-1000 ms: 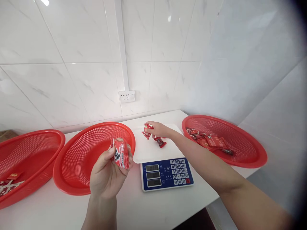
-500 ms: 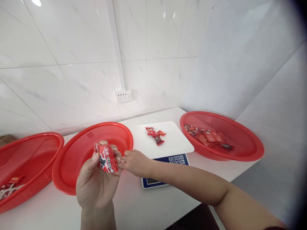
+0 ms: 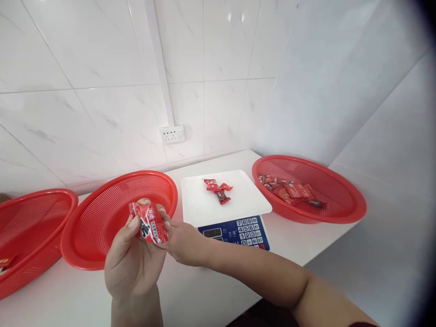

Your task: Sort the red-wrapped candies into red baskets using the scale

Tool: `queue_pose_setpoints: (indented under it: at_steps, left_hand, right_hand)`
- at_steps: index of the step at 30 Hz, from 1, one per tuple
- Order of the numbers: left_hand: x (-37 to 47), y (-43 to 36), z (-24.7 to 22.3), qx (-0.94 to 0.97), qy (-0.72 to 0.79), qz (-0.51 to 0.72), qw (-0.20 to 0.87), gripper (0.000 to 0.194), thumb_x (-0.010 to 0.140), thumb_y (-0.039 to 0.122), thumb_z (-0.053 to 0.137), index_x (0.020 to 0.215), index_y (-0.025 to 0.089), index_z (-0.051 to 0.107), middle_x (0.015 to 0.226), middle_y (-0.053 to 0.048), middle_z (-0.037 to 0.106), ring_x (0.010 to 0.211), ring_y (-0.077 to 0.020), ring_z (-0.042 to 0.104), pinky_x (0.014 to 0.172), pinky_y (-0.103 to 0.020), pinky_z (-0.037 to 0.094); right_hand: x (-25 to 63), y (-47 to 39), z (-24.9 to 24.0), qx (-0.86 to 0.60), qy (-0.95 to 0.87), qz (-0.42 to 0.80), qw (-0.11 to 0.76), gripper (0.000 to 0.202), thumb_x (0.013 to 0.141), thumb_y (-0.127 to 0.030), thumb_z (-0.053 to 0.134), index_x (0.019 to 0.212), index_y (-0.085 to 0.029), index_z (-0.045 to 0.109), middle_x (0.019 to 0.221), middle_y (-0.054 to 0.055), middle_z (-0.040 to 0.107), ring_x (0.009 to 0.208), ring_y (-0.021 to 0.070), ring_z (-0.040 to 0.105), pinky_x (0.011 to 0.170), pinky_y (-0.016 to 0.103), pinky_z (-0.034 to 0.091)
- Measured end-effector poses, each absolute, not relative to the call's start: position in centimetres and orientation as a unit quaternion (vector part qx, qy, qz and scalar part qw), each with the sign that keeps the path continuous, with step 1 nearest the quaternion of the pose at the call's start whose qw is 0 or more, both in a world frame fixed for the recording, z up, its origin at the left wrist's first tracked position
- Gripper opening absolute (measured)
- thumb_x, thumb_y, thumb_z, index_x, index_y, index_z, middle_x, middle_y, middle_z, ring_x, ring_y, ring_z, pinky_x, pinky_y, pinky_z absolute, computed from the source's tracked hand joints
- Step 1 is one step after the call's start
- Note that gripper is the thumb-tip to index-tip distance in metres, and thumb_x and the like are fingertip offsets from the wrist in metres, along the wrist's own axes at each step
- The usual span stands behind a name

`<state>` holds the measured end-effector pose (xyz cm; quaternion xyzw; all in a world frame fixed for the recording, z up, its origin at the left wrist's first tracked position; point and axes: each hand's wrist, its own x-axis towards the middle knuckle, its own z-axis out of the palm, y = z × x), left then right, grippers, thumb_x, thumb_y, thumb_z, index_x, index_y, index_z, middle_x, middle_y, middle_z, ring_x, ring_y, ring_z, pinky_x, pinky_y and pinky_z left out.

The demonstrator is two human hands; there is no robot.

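A red packet with white and black print (image 3: 150,223) is held in my left hand (image 3: 132,259), between thumb and fingers, in front of the middle red basket (image 3: 68,240). My right hand (image 3: 187,243) touches the left hand's fingers beside the packet; its fingertips are hidden behind the packet. To the right stands a scale with a white pan (image 3: 197,209) and a blue keypad panel (image 3: 232,232), partly covered by my right forearm. Several small red and dark packets (image 3: 218,188) lie on the pan.
At the right, a red basket (image 3: 340,206) holds several red and dark packets (image 3: 296,190). Another red basket (image 3: 37,261) stands at the far left with packets at its cut-off edge. Behind the white table (image 3: 190,295) is a tiled wall with a socket (image 3: 172,134).
The view has shifted slightly, so the baskets and scale sit further left. My right hand has moved in closer behind the packet, and more of the scale's display and keys shows.
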<state>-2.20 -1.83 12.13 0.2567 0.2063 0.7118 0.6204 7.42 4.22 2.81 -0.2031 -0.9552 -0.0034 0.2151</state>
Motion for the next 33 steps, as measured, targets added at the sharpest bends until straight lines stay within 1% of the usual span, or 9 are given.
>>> queue_pose_setpoints:
  at_steps: [4, 6, 8, 12, 15, 18, 23, 27, 33]
  left_hand:
    - [-2.0, -1.9, 12.3, 0.237, 0.242, 0.737, 0.584, 0.031, 0.059, 0.023, 0.074, 0.088, 0.018, 0.063, 0.077, 0.000, 0.067, 0.061, -0.0108, 0.062, 0.051, -0.016, 0.054]
    - [-1.9, -1.9, 12.5, 0.229, 0.250, 0.754, 0.562, 0.035, 0.057, 0.023, 0.075, 0.089, 0.017, 0.064, 0.077, 0.001, 0.066, 0.061, -0.0110, 0.062, 0.050, -0.016, 0.054]
    - [-1.8, -1.9, 12.5, 0.228, 0.250, 0.764, 0.550, 0.034, 0.058, 0.024, 0.074, 0.090, 0.017, 0.064, 0.076, 0.002, 0.066, 0.062, -0.0109, 0.063, 0.052, -0.015, 0.055]
    - [-1.5, -1.5, 12.3, 0.253, 0.241, 0.727, 0.591, 0.028, 0.062, 0.024, 0.071, 0.087, 0.019, 0.063, 0.074, 0.001, 0.064, 0.061, -0.0096, 0.062, 0.055, -0.016, 0.055]
    - [-1.3, -1.4, 12.1, 0.270, 0.227, 0.698, 0.623, 0.025, 0.063, 0.025, 0.070, 0.087, 0.020, 0.063, 0.074, 0.001, 0.063, 0.061, -0.0094, 0.061, 0.054, -0.016, 0.054]
    - [-1.3, -1.5, 12.1, 0.276, 0.222, 0.692, 0.629, 0.026, 0.063, 0.025, 0.071, 0.087, 0.020, 0.063, 0.074, 0.001, 0.064, 0.061, -0.0098, 0.061, 0.053, -0.016, 0.054]
    - [-1.4, -1.5, 12.3, 0.297, 0.225, 0.686, 0.625, 0.028, 0.062, 0.025, 0.073, 0.088, 0.020, 0.064, 0.075, 0.000, 0.065, 0.060, -0.0101, 0.061, 0.052, -0.016, 0.054]
    - [-1.5, -1.5, 12.4, 0.315, 0.222, 0.686, 0.617, 0.027, 0.063, 0.026, 0.073, 0.088, 0.020, 0.064, 0.075, 0.000, 0.067, 0.060, -0.0098, 0.062, 0.053, -0.015, 0.055]
    - [-1.3, -1.6, 12.6, 0.327, 0.221, 0.703, 0.591, 0.041, 0.057, 0.026, 0.080, 0.095, 0.021, 0.063, 0.075, 0.003, 0.070, 0.067, -0.0106, 0.066, 0.059, -0.012, 0.056]
  right_hand:
    - [13.7, 2.3, 3.5, -0.189, -0.929, 0.096, 0.303, 0.023, 0.091, -0.024, 0.045, 0.105, -0.015, 0.061, 0.099, 0.006, 0.068, 0.092, 0.0138, 0.060, 0.084, 0.025, 0.047]
    - [17.3, 2.1, 3.3, -0.260, -0.894, 0.129, 0.342, 0.021, 0.090, -0.022, 0.046, 0.103, -0.017, 0.062, 0.095, 0.005, 0.069, 0.088, 0.0145, 0.060, 0.080, 0.026, 0.049]
    - [20.3, 2.7, 2.9, -0.356, -0.857, 0.116, 0.355, 0.022, 0.089, -0.023, 0.047, 0.106, -0.018, 0.062, 0.097, 0.007, 0.068, 0.092, 0.0185, 0.059, 0.082, 0.033, 0.050]
    - [23.0, 5.4, 2.1, -0.486, -0.815, 0.061, 0.309, 0.031, 0.087, -0.023, 0.049, 0.117, -0.018, 0.058, 0.117, 0.011, 0.060, 0.112, 0.0260, 0.050, 0.093, 0.045, 0.044]
    - [22.6, 7.5, 1.9, -0.516, -0.815, 0.053, 0.259, 0.041, 0.086, -0.027, 0.051, 0.126, -0.017, 0.052, 0.132, 0.012, 0.050, 0.127, 0.0295, 0.037, 0.102, 0.049, 0.036]
    - [21.8, 8.6, 1.8, -0.538, -0.812, 0.066, 0.214, 0.047, 0.085, -0.030, 0.053, 0.129, -0.014, 0.049, 0.138, 0.014, 0.043, 0.132, 0.0325, 0.030, 0.106, 0.051, 0.030]
    - [21.8, 7.7, 2.1, -0.516, -0.820, 0.105, 0.224, 0.045, 0.086, -0.032, 0.050, 0.127, -0.013, 0.051, 0.133, 0.014, 0.048, 0.128, 0.0285, 0.037, 0.104, 0.046, 0.035]
    - [23.6, 5.7, 2.5, -0.497, -0.801, 0.098, 0.319, 0.038, 0.089, -0.033, 0.046, 0.123, -0.018, 0.054, 0.127, 0.011, 0.054, 0.124, 0.0241, 0.044, 0.100, 0.043, 0.040]
    - [27.4, 2.5, 1.0, -0.539, -0.704, 0.023, 0.462, 0.021, 0.089, -0.030, 0.047, 0.094, -0.020, 0.065, 0.091, 0.006, 0.069, 0.086, 0.0193, 0.063, 0.079, 0.034, 0.050]
